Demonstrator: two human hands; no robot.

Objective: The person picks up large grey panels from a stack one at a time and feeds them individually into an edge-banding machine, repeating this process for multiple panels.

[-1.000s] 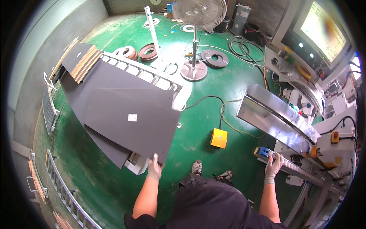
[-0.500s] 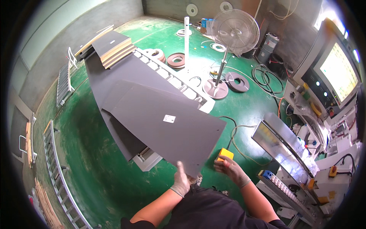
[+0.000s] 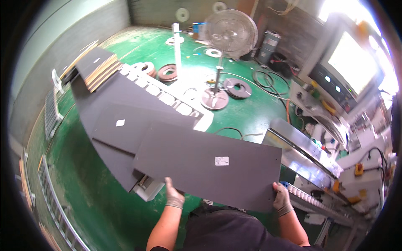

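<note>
A dark grey rectangular panel (image 3: 188, 161) with a small white label (image 3: 222, 161) is held level in front of me. My left hand (image 3: 173, 195), in a pale glove, grips its near edge toward the left, thumb on top and fingers hidden beneath. At the right end, my gloved right hand (image 3: 282, 198) closes round the near corner, thumb over the top. The panel's left end overlaps a second dark panel (image 3: 113, 129), which also has a white label and lies on a long dark board (image 3: 138, 94).
A stack of dark-faced boards (image 3: 100, 69) stands at the far left. Beyond the long board are a floor fan (image 3: 232, 33) and rolls of edge banding (image 3: 237, 88). At right stand a machine with a lit screen (image 3: 349, 62) and a roller rail (image 3: 310, 198). A roller conveyor (image 3: 60, 209) runs along the left.
The held panel has swung right and come off the one beneath, exposing that one's label. My right hand has moved from beside the yellow box onto the panel's right end. The view has turned right.
</note>
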